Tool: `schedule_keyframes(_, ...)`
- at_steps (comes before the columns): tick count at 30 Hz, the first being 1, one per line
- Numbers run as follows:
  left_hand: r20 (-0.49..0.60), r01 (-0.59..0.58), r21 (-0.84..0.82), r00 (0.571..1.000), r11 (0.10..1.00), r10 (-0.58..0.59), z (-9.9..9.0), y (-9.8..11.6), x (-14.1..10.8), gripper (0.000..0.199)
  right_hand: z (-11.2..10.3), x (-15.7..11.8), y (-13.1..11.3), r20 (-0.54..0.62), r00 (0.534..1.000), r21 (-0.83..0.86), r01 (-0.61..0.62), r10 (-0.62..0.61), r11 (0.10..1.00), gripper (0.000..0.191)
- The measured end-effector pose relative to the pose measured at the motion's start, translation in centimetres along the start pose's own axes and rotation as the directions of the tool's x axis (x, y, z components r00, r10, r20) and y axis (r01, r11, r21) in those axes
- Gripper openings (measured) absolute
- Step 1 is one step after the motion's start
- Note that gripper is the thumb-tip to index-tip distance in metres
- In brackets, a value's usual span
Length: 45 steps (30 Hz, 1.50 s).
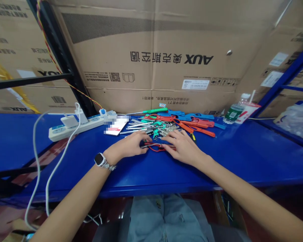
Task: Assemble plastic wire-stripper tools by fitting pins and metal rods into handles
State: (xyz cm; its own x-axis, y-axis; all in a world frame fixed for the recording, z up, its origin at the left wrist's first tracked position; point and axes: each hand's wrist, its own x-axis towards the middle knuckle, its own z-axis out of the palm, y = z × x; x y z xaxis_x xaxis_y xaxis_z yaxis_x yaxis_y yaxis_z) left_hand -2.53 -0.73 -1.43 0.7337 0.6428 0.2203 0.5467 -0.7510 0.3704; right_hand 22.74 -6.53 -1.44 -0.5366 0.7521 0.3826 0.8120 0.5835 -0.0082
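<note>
Low over the blue table, both hands are at a red long-necked lighter shell [155, 147] lying crosswise between them. My left hand [133, 144] is closed around its left end, where a dark part and a thin metal strip show. My right hand [183, 146] grips the right end, thumb at the near side and fingers over the top. Fingers hide much of the piece. Just beyond lies a pile of metal tubes [141, 125] and green plastic parts [157, 124]. Red lighter shells [192, 126] and blue lighter shells [189, 116] are heaped behind my right hand.
A phone [116, 125] lies left of the pile, beside a white power strip [84, 124] with cables. A green lighter [155, 110] rests at the back. To the right stand a bottle [233, 112] and a cup with a straw [248, 112]. Large cartons [151, 40] rise behind the table [242, 158].
</note>
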Motion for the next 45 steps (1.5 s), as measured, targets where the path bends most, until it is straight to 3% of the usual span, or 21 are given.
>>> schedule_keyframes(4, 0.010, 0.002, -0.016, 1.000, 1.000, -0.002, 0.1, -0.1, 0.2, 0.034, 0.8, 2.8, -0.8, 0.068, 0.996, 0.072, 0.058, -0.063, 0.996, 0.019)
schedule_keyframes(7, 0.026, 0.001, -0.038, 1.000, 0.999, 0.000, 0.0, -0.2, 0.3, 0.032, 1.5, 3.5, -0.8, 0.105, 0.990, 0.111, 0.077, -0.089, 0.991, 0.017)
schedule_keyframes(15, 0.070, 0.011, -0.158, 0.998, 0.987, 0.000, -0.3, -0.4, 0.5, 0.034, 2.6, 2.7, 0.1, 0.054, 0.994, 0.164, 0.084, -0.094, 0.983, 0.019)
schedule_keyframes(22, 0.041, 0.035, 0.035, 0.999, 0.999, -0.036, 0.1, -0.1, 0.5, 0.035, 3.0, 2.6, 0.4, 0.021, 0.993, 0.195, 0.106, -0.112, 0.975, 0.017)
schedule_keyframes(27, 0.060, 0.067, 0.023, 0.996, 0.998, -0.068, -0.1, -0.3, 0.6, 0.031, 3.2, 2.5, 0.6, 0.009, 0.993, 0.221, 0.116, -0.121, 0.968, 0.017)
schedule_keyframes(37, 0.037, -0.020, -0.081, 0.999, 0.996, 0.023, 0.0, -0.8, 0.3, 0.024, 3.0, 2.3, 0.6, 0.020, 0.995, 0.232, 0.094, -0.102, 0.968, 0.018)
schedule_keyframes(45, -0.022, -0.048, 0.017, 0.999, 0.999, 0.049, 0.6, -0.1, 1.0, 0.016, 3.0, 2.4, 0.5, 0.021, 0.997, 0.233, 0.069, -0.076, 0.970, 0.018)
